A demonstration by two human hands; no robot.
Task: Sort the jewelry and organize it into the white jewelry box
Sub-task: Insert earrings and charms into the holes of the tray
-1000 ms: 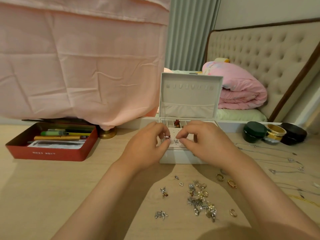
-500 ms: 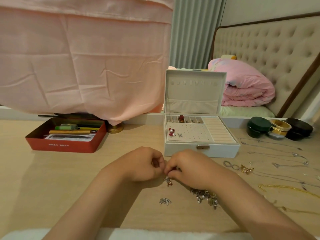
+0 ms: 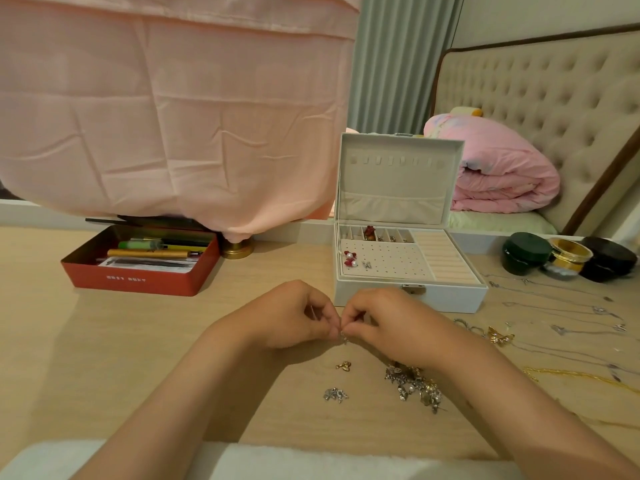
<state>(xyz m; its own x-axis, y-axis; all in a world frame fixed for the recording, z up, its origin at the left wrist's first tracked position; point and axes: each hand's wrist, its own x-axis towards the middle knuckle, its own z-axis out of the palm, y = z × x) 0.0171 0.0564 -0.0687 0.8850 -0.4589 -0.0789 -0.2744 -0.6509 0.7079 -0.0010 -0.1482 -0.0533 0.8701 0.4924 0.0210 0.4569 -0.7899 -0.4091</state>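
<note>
1. Head cam, starting far left: the red tin (image 3: 138, 275) of pens sits well apart from the action and doesn't look like part of the sort.
2. Left hand (image 3: 294, 313) is curled up, thumb and forefinger pinching one side of a tiny silver piece (image 3: 343, 336) just above the wooden table (image 3: 104, 341).
3. Right hand (image 3: 384, 320) is curled the same way and pinches the other side of that piece, with the fingertips of the two hands practically touching. My guess is that it's an earring being untangled or having its back pulled off before it goes in.
4. White jewelry box (image 3: 408, 299) stands open just behind the hands, lid upright. Red bow earrings (image 3: 350, 258) and a small silver stud (image 3: 366, 264) sit on the holed panel, with lots of free holes. The next move probably calls for a steady lift over the front wall and lining the post up with a hole.
5. Loose jewelry pile (image 3: 414, 384) lies under the right wrist and thin chains (image 3: 571, 306) are spread further right, so I'd say it's early days.
6. Hard to tell:
   - What the pinched piece actually is, since it's too small and mostly covered by fingers.
   - The forearm hides part of the pile.
   - The chains run off the right edge.
</note>
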